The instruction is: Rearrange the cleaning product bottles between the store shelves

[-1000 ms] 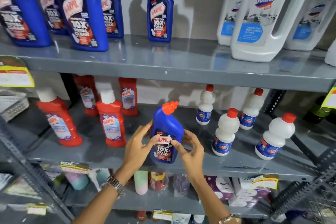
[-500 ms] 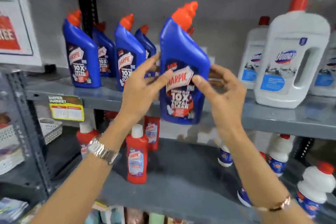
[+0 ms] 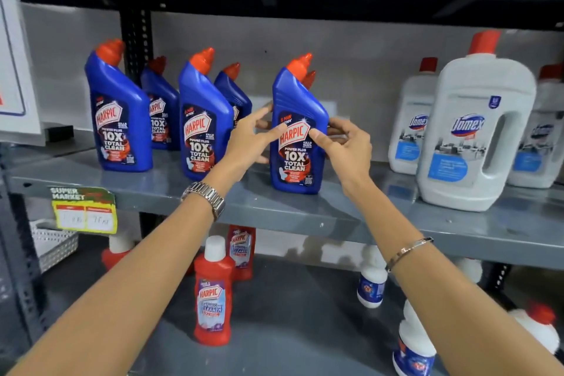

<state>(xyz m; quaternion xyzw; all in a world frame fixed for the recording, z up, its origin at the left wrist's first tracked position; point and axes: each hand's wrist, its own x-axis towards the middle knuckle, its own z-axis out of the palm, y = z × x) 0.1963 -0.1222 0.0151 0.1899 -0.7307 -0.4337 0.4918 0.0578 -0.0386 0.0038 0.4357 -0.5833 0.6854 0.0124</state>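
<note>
A blue Harpic bottle (image 3: pixel 297 162) with an orange cap stands upright on the grey upper shelf (image 3: pixel 305 214), near its front edge. My left hand (image 3: pixel 247 140) holds its left side and my right hand (image 3: pixel 345 149) its right side, with both thumbs on the front label. Another blue bottle stands right behind it, mostly hidden. To the left, several more blue Harpic bottles (image 3: pixel 119 119) stand in two rows. On the lower shelf (image 3: pixel 290 330) are red Harpic bottles (image 3: pixel 212 293) and small white bottles (image 3: pixel 370 281) with red caps.
Large white Domex jugs (image 3: pixel 476 131) stand on the upper shelf to the right. A yellow price tag (image 3: pixel 84 210) hangs on the shelf's front edge at left. A white basket (image 3: pixel 52 241) sits at the lower left, beside a dark upright post (image 3: pixel 135 36).
Both hands lifted the blue bottle from the lower shelf up to the upper shelf, where its base now rests. My view rose with it.
</note>
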